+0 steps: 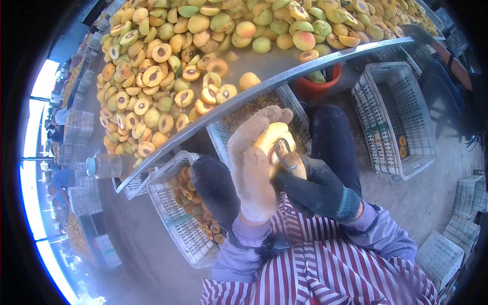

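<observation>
My left hand [254, 165], in a soiled pale glove, is closed around a yellow peach half [272, 137] above my lap. Its cut side faces right, with the brown pit hollow showing. In a dark glove, my right hand [320, 188] grips a pitting knife, whose curved metal loop blade [281, 147] is at the pit hollow. A tan rounded piece [299, 169] shows by the right fingers; I cannot tell whether it is the knife's handle or fruit. The fingers hide most of the grip.
Peach halves [152, 76] heap on the metal-edged table [244, 96] ahead. Crates stand below: one with fruit [168, 223] at left, another [401, 147] at right. A red bucket [320, 86] sits under the edge, a clear jar [107, 166] at left. Another person's arm [452, 66] reaches in far right.
</observation>
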The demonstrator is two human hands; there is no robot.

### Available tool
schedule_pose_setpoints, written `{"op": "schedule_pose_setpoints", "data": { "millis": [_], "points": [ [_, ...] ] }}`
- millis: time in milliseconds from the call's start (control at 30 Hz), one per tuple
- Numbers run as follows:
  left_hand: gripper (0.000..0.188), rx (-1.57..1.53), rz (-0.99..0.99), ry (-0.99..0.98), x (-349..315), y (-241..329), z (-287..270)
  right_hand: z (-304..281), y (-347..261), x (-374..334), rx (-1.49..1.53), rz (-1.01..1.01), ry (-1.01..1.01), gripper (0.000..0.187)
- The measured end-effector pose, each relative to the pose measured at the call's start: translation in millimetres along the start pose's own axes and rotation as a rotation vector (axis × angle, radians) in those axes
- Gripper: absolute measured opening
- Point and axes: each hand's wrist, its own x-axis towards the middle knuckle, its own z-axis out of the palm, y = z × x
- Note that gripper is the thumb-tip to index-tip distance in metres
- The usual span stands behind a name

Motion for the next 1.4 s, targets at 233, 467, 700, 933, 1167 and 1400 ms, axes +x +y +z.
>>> {"op": "schedule_pose_setpoints", "data": {
  "millis": [233, 467, 700, 933, 1167, 1400],
  "points": [
    [0.027, 0.355, 0.005, -0.159, 15.6, 10.1, -7.1, -14.6, -0.5, 4.1, 0.069, 0.168, -0.134, 0.024],
    [0.025, 0.214, 0.031, -0.118, 16.2, 2.0, -7.5, -22.3, 1.9, 1.3, 0.247, 0.220, -0.157, 0.025],
    [0.027, -0.106, -0.283, 0.040, 14.4, 6.6, 0.2, -14.5, -4.2, 4.1, -0.050, 0.092, -0.093, 0.022],
    [0.029, 0.033, -0.174, 0.088, 9.9, 0.6, 3.5, -7.3, 6.8, 4.0, 0.020, -0.004, 0.006, 0.018],
    [0.026, 0.037, 0.042, 0.059, 4.0, -6.0, 5.7, -13.1, 2.6, 10.0, -0.099, 0.032, -0.068, 0.017],
    [0.021, 0.414, 0.057, -0.336, 29.3, 5.3, -8.6, -26.4, 3.2, 9.0, 0.239, 0.228, -0.279, 0.027]
  ]
}}
